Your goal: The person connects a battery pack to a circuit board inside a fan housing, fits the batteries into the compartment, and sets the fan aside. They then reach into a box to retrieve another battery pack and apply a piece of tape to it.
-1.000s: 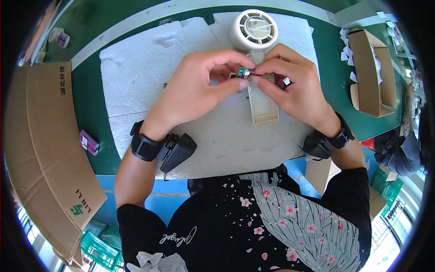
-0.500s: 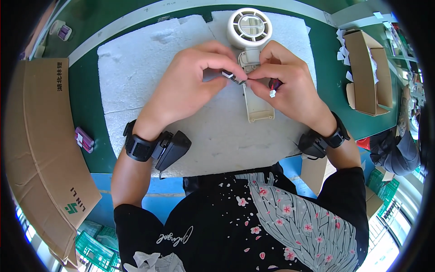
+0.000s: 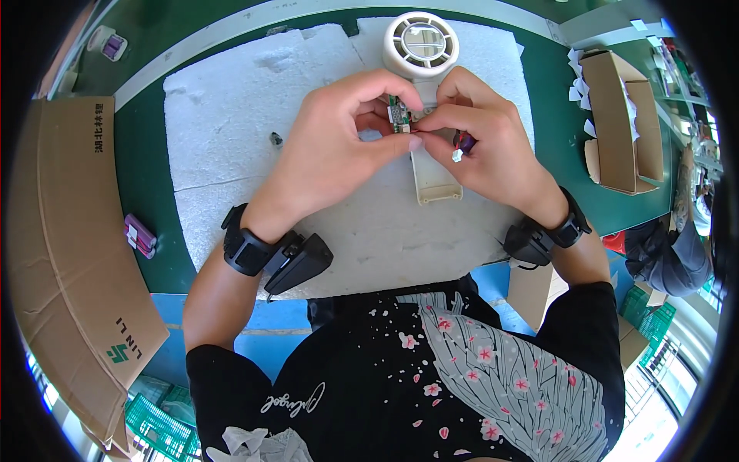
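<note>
My left hand (image 3: 339,131) is pinched on a small green circuit board (image 3: 399,115), held over the handle of a white handheld fan (image 3: 421,45). The fingers of my right hand (image 3: 493,135) close beside the board's lower end, where thin wires show. In that palm sits a small purple thing, partly hidden, with a white plug (image 3: 457,155) hanging from it. Beneath both hands lies the fan's opened handle shell (image 3: 439,185), its upper part covered by my fingers. The fan's round grille lies face up beyond my hands.
White foam sheeting (image 3: 223,115) covers the green table, with a small dark piece (image 3: 275,139) on it. Purple cells (image 3: 140,236) lie at the left beside a large carton (image 3: 69,231). An open cardboard box (image 3: 616,127) stands right. Someone's arm (image 3: 683,185) shows far right.
My left hand has turned the circuit board more upright and its thumb has come nearer my right fingers. A small dark piece now shows on the foam left of that hand.
</note>
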Motion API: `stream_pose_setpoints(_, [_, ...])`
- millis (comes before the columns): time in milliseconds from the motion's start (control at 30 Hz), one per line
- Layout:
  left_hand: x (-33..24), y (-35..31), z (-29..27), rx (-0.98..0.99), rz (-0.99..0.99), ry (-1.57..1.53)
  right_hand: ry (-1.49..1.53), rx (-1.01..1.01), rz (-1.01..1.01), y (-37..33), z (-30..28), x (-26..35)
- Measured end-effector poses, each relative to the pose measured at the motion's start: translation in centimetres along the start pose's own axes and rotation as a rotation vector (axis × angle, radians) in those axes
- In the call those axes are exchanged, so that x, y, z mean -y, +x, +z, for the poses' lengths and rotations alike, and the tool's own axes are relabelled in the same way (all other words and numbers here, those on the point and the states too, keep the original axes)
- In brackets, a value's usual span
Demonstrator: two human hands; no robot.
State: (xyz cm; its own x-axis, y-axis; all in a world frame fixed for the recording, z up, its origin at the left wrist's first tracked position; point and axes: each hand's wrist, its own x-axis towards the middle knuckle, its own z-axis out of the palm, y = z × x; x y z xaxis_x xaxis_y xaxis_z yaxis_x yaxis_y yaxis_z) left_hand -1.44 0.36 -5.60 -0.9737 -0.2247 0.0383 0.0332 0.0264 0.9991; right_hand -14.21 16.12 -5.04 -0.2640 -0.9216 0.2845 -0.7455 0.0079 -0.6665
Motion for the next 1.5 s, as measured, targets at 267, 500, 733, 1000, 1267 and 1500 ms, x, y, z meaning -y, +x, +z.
stream_pose_setpoints(267, [0.1,0.0,-0.3,-0.035,0.163,0.161,0.011,-0.020,0.019,0.1,0.1,0.1])
stream_pose_setpoints(500, [-0.1,0.0,-0.4,0.014,0.063,0.128,0.007,-0.017,0.033,0.1,-0.1,0.4])
stream_pose_setpoints(733, [-0.1,-0.1,-0.5,0.056,0.056,0.096,-0.072,-0.029,-0.074,0.1,-0.3,0.2])
stream_pose_setpoints(1000, [-0.8,-0.2,0.3,0.060,0.097,0.270,-0.325,-0.024,0.007,-0.1,0.4,1.2])
stream_pose_setpoints(1267, [-0.3,0.1,-0.4,0.026,-0.062,0.015,-0.127,-0.134,-0.094,-0.2,-0.6,0.8])
stream_pose_setpoints(1500, [-0.5,0.1,-0.6,0.033,-0.114,-0.052,-0.006,-0.112,-0.044,-0.2,-0.7,0.6])
